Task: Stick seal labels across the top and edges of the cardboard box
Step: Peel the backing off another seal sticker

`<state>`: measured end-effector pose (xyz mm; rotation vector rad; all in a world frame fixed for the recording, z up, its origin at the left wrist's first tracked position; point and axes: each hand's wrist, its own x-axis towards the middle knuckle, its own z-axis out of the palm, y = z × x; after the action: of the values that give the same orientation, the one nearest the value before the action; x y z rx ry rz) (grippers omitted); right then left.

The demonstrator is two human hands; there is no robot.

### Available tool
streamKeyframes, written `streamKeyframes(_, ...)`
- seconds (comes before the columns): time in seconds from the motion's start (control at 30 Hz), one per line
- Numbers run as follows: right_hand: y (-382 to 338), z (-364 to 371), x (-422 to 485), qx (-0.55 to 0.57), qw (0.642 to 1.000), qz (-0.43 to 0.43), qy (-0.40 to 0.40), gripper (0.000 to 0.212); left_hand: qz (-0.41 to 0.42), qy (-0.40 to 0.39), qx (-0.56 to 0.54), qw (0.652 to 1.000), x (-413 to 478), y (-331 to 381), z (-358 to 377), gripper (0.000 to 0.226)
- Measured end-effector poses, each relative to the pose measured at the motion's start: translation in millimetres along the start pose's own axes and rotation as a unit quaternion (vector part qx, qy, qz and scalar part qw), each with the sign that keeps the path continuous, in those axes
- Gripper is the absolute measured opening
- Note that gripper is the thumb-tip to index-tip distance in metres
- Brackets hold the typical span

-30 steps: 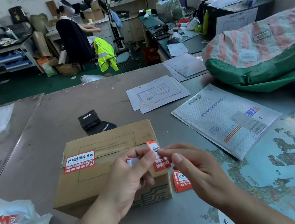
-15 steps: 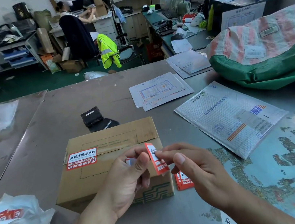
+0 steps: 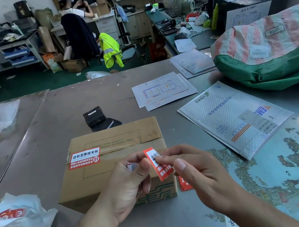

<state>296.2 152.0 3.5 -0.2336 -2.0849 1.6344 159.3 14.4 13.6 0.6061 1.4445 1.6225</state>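
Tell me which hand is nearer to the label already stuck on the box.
Left. The left hand is just right of the stuck label, over the box; the right hand is farther right, beyond the box's corner.

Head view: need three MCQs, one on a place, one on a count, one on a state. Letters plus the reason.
1. Where on the cardboard box is the stuck seal label?
A. on top, left end, over the seam
B. on the front face
C. on the right side face

2. How many labels are stuck on the box top?
A. none
B. one
C. three

3. What state is the loose label in?
A. lying flat on the table
B. pressed onto the box
C. held up in fingertips

1 A: it sits on the top by the left edge, across the taped seam.
2 B: only that one shows on the top.
3 C: the right hand pinches it over the box's near right corner, while the left hand grips a white slip.
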Motion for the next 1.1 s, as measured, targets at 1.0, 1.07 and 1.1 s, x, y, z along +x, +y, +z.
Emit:
streamKeyframes(1.0,-2.5,3.5,-0.1,0.012,1.0,0.003,-0.022,0.04,-0.02,0.003,-0.049,0.999,-0.3,-5.7,-4.0,0.056)
streamKeyframes(1.07,-2.4,3.1,-0.2,0.009,1.0,0.008,-0.028,0.042,-0.017,0.007,-0.045,0.999,0.5,-6.1,-3.1,0.057)
streamKeyframes(1.1,-2.2,3.1,-0.5,0.007,0.999,0.009,-0.034,0.043,-0.015,0.01,-0.045,0.999,1.0,-6.5,-3.0,0.057)
